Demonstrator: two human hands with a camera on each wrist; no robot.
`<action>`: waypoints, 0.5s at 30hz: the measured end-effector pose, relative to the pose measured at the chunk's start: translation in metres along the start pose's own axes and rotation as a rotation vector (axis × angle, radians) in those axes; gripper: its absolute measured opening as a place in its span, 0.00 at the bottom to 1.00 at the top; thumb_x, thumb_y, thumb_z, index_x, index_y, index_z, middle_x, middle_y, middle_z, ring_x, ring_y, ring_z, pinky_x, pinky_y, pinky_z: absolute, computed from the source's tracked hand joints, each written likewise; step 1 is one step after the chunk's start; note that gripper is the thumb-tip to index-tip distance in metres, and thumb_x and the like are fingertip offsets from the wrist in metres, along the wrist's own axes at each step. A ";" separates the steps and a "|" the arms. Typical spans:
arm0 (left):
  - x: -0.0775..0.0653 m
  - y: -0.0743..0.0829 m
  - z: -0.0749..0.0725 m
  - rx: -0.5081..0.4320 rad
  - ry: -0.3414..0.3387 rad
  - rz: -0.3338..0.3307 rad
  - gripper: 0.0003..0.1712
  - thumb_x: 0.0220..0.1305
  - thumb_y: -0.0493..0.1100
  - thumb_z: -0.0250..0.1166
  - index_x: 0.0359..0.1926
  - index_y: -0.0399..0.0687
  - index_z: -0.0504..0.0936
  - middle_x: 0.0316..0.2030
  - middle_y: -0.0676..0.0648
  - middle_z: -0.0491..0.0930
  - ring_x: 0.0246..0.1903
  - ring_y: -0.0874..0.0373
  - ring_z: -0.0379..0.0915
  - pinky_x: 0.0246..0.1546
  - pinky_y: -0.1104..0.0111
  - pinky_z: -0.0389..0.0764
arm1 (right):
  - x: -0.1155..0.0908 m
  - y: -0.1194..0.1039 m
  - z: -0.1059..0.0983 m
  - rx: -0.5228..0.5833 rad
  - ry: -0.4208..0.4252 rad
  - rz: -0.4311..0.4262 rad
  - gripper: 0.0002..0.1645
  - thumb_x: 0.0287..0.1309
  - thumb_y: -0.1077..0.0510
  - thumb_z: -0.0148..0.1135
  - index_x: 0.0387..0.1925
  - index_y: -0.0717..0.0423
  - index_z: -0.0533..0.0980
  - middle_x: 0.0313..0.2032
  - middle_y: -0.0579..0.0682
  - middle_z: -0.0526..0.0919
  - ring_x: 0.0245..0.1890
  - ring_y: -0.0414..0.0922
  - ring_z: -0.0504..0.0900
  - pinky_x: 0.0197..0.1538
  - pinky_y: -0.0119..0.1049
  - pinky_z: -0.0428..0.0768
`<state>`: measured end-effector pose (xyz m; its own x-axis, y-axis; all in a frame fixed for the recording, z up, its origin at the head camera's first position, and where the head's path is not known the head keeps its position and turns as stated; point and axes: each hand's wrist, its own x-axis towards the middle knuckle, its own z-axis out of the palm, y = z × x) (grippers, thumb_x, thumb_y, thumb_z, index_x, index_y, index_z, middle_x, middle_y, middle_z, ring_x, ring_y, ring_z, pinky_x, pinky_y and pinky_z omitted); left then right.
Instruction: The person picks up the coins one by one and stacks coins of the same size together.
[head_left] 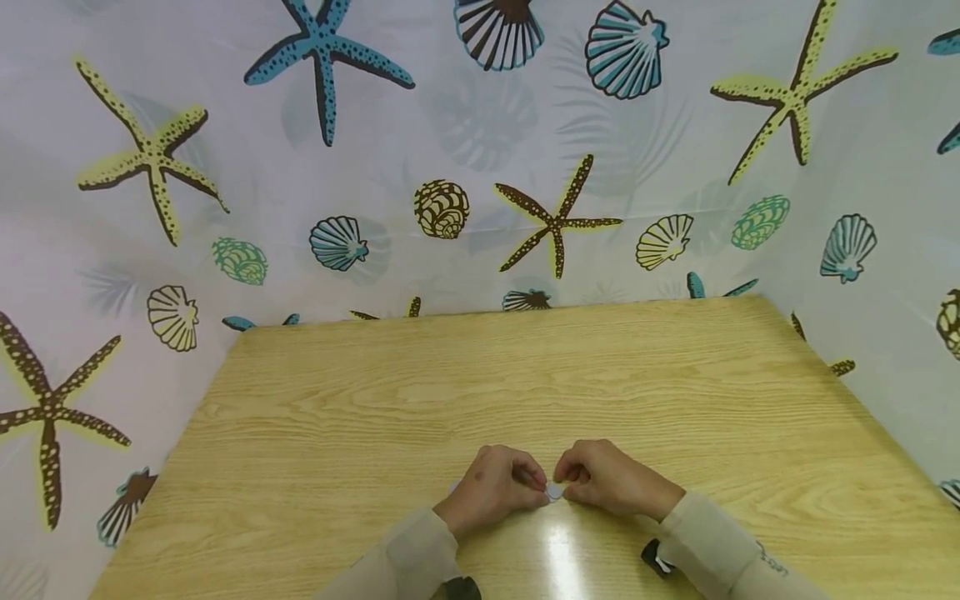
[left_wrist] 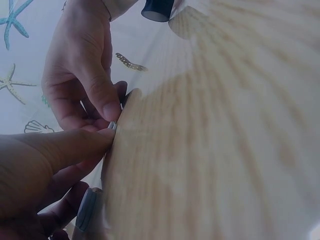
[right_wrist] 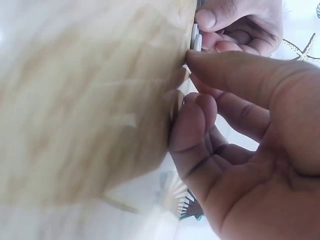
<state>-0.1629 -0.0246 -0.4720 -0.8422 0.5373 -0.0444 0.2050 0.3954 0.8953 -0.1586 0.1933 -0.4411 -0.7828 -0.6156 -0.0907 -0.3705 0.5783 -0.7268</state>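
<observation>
Two small round white discs [head_left: 554, 491] lie overlapped low at the tabletop, between the fingertips of both hands. In the right wrist view they show edge-on as thin pale discs [right_wrist: 198, 42]. My left hand [head_left: 495, 489] pinches at their left side, its thumb against the rim in the left wrist view. From the right, my right hand [head_left: 611, 479] holds the other side with thumb and forefinger, the remaining fingers curled. Another grey disc [left_wrist: 87, 209] stands beside the left hand's lower fingers; in the head view the hand mostly hides it.
A wood-grain tabletop [head_left: 420, 400] spreads around the hands. White cloth [head_left: 390, 150] printed with starfish and shells rises behind it and along both sides. Dark wrist devices [head_left: 657, 557] show by the beige sleeves [head_left: 716, 542]. Light glares off the table near the front.
</observation>
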 end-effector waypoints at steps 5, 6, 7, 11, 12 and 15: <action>0.000 -0.001 0.000 0.016 0.005 0.014 0.07 0.53 0.37 0.78 0.32 0.48 0.86 0.29 0.60 0.86 0.31 0.69 0.80 0.45 0.71 0.78 | 0.000 -0.001 0.001 -0.017 0.003 -0.002 0.06 0.57 0.67 0.69 0.38 0.59 0.82 0.35 0.45 0.80 0.34 0.36 0.75 0.37 0.30 0.77; 0.000 -0.001 0.000 0.016 0.007 0.016 0.07 0.53 0.37 0.78 0.32 0.47 0.86 0.29 0.60 0.86 0.31 0.69 0.80 0.45 0.70 0.78 | 0.000 -0.001 0.001 -0.020 0.004 0.000 0.06 0.57 0.67 0.69 0.37 0.59 0.82 0.35 0.44 0.80 0.33 0.36 0.74 0.37 0.30 0.77; 0.000 0.000 0.000 0.020 0.008 0.015 0.07 0.53 0.37 0.78 0.32 0.48 0.87 0.29 0.60 0.86 0.31 0.69 0.80 0.46 0.69 0.78 | 0.001 -0.001 0.002 -0.019 0.003 0.001 0.05 0.58 0.66 0.69 0.37 0.58 0.83 0.34 0.44 0.79 0.33 0.36 0.74 0.37 0.30 0.77; 0.000 0.000 -0.001 0.046 0.014 0.002 0.08 0.52 0.40 0.78 0.32 0.50 0.87 0.29 0.61 0.86 0.33 0.70 0.79 0.54 0.62 0.73 | 0.001 -0.001 0.003 -0.002 -0.004 -0.002 0.04 0.58 0.66 0.69 0.36 0.58 0.82 0.34 0.44 0.79 0.33 0.36 0.74 0.37 0.30 0.77; 0.000 0.000 0.000 0.055 0.015 0.000 0.08 0.52 0.40 0.78 0.32 0.50 0.87 0.29 0.61 0.86 0.33 0.70 0.78 0.57 0.59 0.71 | 0.001 -0.001 0.003 0.003 -0.006 -0.005 0.04 0.59 0.66 0.69 0.36 0.58 0.82 0.34 0.44 0.79 0.33 0.36 0.74 0.36 0.30 0.77; -0.001 -0.001 -0.001 0.069 0.014 0.006 0.08 0.52 0.42 0.78 0.33 0.51 0.87 0.29 0.62 0.85 0.34 0.70 0.78 0.59 0.53 0.66 | 0.001 -0.001 0.003 0.012 -0.010 -0.011 0.04 0.59 0.66 0.68 0.36 0.58 0.82 0.34 0.44 0.79 0.33 0.36 0.74 0.37 0.30 0.77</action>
<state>-0.1628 -0.0257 -0.4723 -0.8479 0.5292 -0.0324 0.2433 0.4428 0.8630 -0.1573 0.1903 -0.4424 -0.7737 -0.6273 -0.0889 -0.3732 0.5646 -0.7362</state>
